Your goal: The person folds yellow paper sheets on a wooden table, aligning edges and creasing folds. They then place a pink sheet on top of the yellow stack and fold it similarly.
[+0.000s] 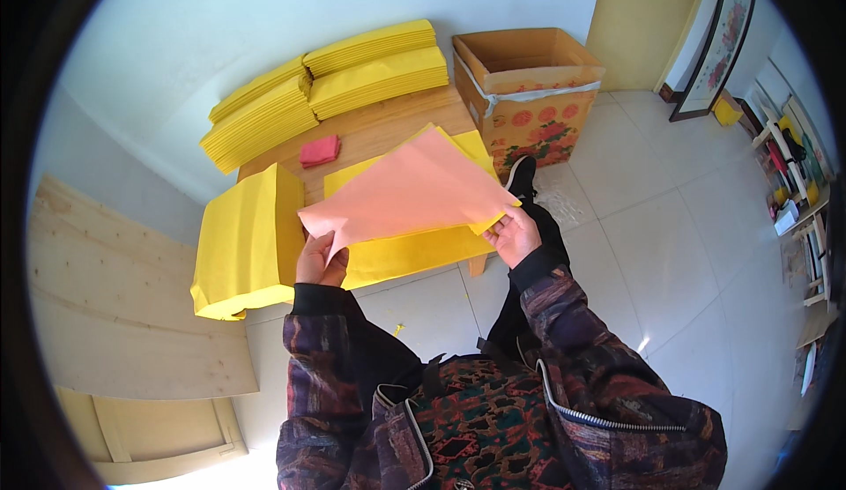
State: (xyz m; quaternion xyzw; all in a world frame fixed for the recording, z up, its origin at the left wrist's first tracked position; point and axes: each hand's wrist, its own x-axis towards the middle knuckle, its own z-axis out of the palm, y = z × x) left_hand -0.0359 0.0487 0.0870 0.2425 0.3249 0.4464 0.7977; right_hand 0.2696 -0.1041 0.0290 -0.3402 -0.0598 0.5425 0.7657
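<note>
A pink sheet (410, 189), backed by yellow along its edges, is stretched between my two hands above a low wooden table (390, 130). My left hand (322, 260) pinches its near left corner, which is creased and bent down. At the right corner, my right hand (514, 233) grips the pink sheet together with the yellow layer behind it. Beneath lies a flat yellow sheet (416, 257) on the table top. Left of it stands a thick yellow stack (248, 239) of paper or cloth. A small folded pink cloth (320, 151) rests behind the sheet.
Folded yellow bundles (377, 80) are piled along the wall. A large open cardboard box (545, 97) stands right of the table. Plywood boards (132, 298) lean at the left. Farther right are a framed picture (717, 47) and a cluttered shelf (803, 199). Clear plastic (562, 202) lies near my shoe.
</note>
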